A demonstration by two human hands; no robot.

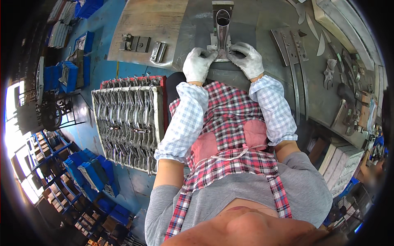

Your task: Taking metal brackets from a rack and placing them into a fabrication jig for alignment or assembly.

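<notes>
Both my hands wear white gloves and meet at a bench fixture, a narrow upright metal device [223, 33] with a shiny shaft and a dark oval ring at its top. My left hand [198, 63] is closed at the left of its foot, thumb and fingers drawn together. From the right, my right hand [247, 60] has its fingers curled in against the same foot. Between the fingertips lies a small flat metal base [222, 56]. Whatever the fingertips pinch is too small and too covered to name.
Left of me stands a white-rimmed tray [158, 123] packed with rows of shiny metal parts. Metal blocks [135, 43] rest on a wooden board [143, 20]. At right lie a slotted plate [288, 47], long metal strips [301, 82], pliers [329, 74] and blades [321, 44].
</notes>
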